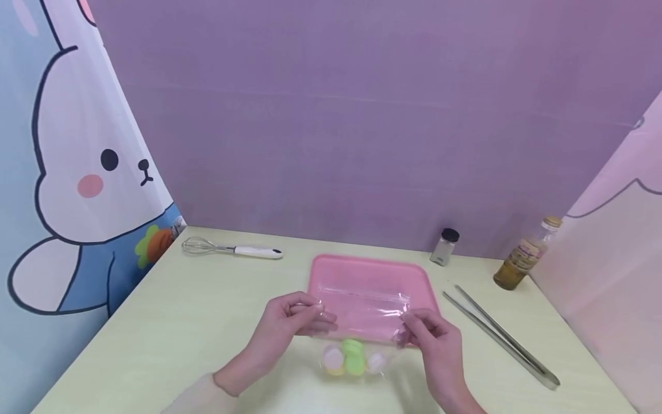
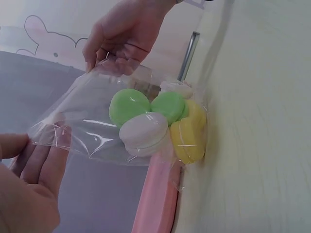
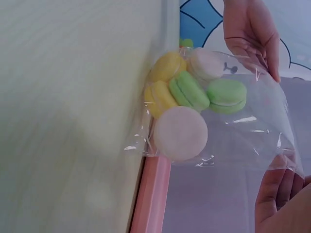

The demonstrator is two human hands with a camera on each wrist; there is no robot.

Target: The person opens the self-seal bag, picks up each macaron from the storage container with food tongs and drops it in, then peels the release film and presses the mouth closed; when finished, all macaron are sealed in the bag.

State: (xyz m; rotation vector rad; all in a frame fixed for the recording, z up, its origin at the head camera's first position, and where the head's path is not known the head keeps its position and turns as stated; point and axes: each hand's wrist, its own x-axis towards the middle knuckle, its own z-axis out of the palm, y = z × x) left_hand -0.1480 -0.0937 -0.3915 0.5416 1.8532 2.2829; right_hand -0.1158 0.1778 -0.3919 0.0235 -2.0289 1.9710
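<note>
A clear plastic bag (image 1: 362, 310) hangs between my two hands, with several macarons at its bottom. Green macarons (image 2: 129, 108), yellow macarons (image 2: 188, 138) and pale pinkish-white macarons (image 3: 180, 133) show through the film. My left hand (image 1: 292, 322) pinches one upper corner of the bag between thumb and forefinger, its other fingers lying behind the film. The opposite upper corner is pinched by my right hand (image 1: 431, 339). The bag hangs in front of the near edge of a pink tray (image 1: 372, 267), its bottom close to the tabletop.
A whisk (image 1: 233, 249) lies at the back left of the pale table (image 1: 155, 333). Behind the tray's right corner stands a small black-capped jar (image 1: 445, 247). Metal tongs (image 1: 501, 339) lie to the right, near a corked bottle of amber liquid (image 1: 526, 253). A purple wall rises behind.
</note>
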